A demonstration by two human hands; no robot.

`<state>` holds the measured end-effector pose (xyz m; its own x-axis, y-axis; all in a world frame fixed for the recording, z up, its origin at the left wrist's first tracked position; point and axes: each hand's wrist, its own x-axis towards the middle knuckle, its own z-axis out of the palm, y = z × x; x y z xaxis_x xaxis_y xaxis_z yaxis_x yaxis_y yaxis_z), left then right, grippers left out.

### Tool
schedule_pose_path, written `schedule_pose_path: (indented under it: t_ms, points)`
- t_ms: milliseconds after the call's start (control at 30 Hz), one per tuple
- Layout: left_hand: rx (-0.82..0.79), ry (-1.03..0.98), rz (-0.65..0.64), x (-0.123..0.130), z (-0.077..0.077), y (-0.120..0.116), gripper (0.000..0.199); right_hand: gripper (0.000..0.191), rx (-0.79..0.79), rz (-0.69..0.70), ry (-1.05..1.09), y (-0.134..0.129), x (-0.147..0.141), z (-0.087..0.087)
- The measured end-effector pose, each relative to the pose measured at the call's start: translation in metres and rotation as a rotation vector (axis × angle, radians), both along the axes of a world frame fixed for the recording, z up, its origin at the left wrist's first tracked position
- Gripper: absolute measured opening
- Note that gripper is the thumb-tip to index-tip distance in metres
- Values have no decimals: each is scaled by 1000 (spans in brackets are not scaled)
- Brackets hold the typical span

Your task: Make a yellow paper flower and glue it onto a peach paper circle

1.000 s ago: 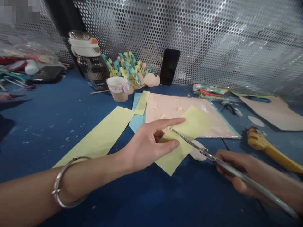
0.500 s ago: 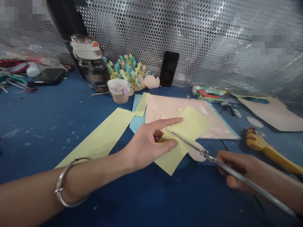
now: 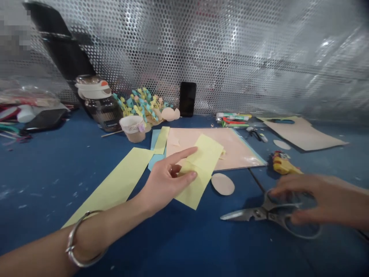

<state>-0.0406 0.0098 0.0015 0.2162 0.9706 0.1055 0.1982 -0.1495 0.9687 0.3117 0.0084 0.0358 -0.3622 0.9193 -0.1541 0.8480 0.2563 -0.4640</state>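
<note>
My left hand (image 3: pixel 167 181), with a silver bangle on the wrist, pinches a small yellow paper piece (image 3: pixel 206 157) between thumb and fingers, tilted above the table. Fingers of my right hand (image 3: pixel 314 198), smeared by motion, are at the handle loops of metal scissors (image 3: pixel 259 213). The blades are together and point left, low over the blue tabletop. Whether the scissors rest on the table I cannot tell. A pale oval paper cutout (image 3: pixel 223 184) lies between the hands. Under my left forearm is a long yellow paper strip (image 3: pixel 115 184).
Behind the left hand lies a clear sleeve of pink paper (image 3: pixel 239 154). Farther back stand a small cup (image 3: pixel 134 132), a dark bottle (image 3: pixel 100 109), paper decorations (image 3: pixel 144 104) and a phone (image 3: pixel 188 99). Pens (image 3: pixel 233 119) and a yellow tool (image 3: pixel 284 163) lie right.
The scissors have moved away from the yellow paper, down and right, and their blades have closed. The left hand still holds the paper, now narrower in view. The camera view has shifted.
</note>
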Motion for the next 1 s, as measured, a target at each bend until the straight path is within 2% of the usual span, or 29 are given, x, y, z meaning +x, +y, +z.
schedule_pose_path:
  t_ms: [67,133,167,233,333,400,467,567,633,733,767,800,833,900,1000]
  points:
    - [28,50,-39,2,1,-3,48,37,43,-73,16,3,-12,8]
    - [79,100,-99,4,2,-7,44,37,131,-161,239,6,-34,9]
    - [105,126,-135,4,3,-9,42,43,132,-137,383,8,-48,7]
    - [136,170,-213,5,3,-12,41,57,37,-34,563,10,-74,1]
    - [110,185,-259,5,1,-13,42,55,-93,39,629,17,-93,-5]
    - [71,161,-192,3,-2,-9,42,48,3,-10,547,28,-84,-4]
    - [34,126,-94,2,-4,-3,45,46,199,-127,346,45,-60,0]
    - [-4,46,27,1,-5,5,50,40,280,-234,155,70,-23,6]
    - [-11,31,63,2,-5,8,50,37,355,-285,58,77,-17,8]
    - [20,60,59,3,-5,9,49,40,520,-278,6,66,-46,9]
    - [26,59,48,3,-6,8,50,36,545,-218,20,57,-64,8]
    - [23,50,35,3,-6,7,50,31,547,-95,87,47,-83,7]
    - [16,36,19,4,-7,7,51,27,480,21,193,37,-102,5]
    - [7,-1,-14,5,-7,4,52,28,305,152,380,18,-132,-1]
    - [-14,-50,-64,7,-7,-1,54,27,145,113,559,-1,-151,-13]
